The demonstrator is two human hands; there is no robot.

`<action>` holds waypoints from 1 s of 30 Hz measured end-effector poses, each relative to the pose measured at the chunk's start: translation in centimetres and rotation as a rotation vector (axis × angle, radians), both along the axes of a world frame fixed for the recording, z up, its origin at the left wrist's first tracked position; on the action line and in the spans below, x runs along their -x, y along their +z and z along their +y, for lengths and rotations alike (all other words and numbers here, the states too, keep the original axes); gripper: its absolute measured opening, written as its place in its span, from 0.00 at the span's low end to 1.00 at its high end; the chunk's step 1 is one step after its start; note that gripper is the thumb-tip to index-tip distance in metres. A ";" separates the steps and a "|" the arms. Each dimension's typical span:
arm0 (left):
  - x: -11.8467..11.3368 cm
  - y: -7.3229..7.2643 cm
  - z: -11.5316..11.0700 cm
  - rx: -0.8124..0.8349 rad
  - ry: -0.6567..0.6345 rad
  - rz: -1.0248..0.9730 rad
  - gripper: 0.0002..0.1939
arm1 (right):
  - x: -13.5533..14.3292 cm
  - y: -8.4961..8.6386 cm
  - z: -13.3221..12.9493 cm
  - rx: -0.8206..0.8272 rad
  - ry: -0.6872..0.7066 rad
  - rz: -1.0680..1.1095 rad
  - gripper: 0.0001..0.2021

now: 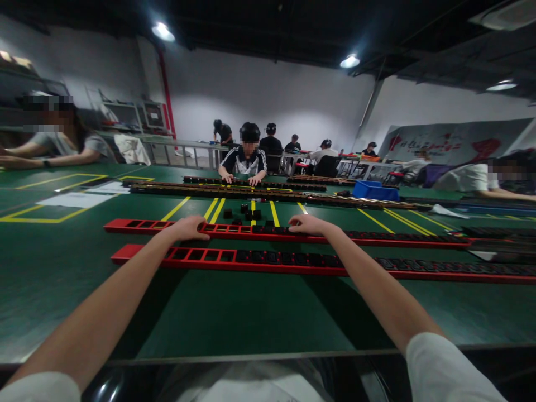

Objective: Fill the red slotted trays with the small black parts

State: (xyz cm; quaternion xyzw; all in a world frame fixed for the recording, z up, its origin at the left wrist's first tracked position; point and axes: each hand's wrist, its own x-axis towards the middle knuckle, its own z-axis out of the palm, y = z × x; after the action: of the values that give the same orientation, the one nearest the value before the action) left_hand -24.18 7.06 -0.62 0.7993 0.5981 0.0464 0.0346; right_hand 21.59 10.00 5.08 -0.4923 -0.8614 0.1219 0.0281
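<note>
Head view: farther red slotted rail (251, 235) crosses twelve o'clock, left hand (190, 228) over it at eleven, right hand (310, 225) near one; whether either grips cannot be told. Step judged: steadying the rail; next move calls for even support. Green tabletop (251, 312) beneath; blue bin (376, 191) at one, pale wall (276, 84) beyond.

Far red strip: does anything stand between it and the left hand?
Nothing visible does: the left hand seems to touch the far red strip. The near red strip lies below the left forearm, not between them.
</note>
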 end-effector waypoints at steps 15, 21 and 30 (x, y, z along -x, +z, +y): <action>-4.8 -1.3 -0.4 -0.030 0.036 0.007 0.41 | 14.0 -2.5 3.1 -0.234 0.057 -0.002 0.19; -8.1 -1.7 -1.4 -0.123 -0.119 0.000 0.41 | 16.1 -3.6 1.5 -0.233 0.110 -0.022 0.22; -8.0 -1.4 -1.4 -0.154 -0.222 -0.060 0.39 | 15.5 -4.0 0.9 -0.244 0.223 0.078 0.19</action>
State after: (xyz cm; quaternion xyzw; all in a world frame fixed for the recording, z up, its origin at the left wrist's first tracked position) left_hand -16.18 5.66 -2.00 0.8590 0.4995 0.1123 -0.0041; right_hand 6.08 10.87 1.06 -0.3815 -0.9173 0.0381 0.1073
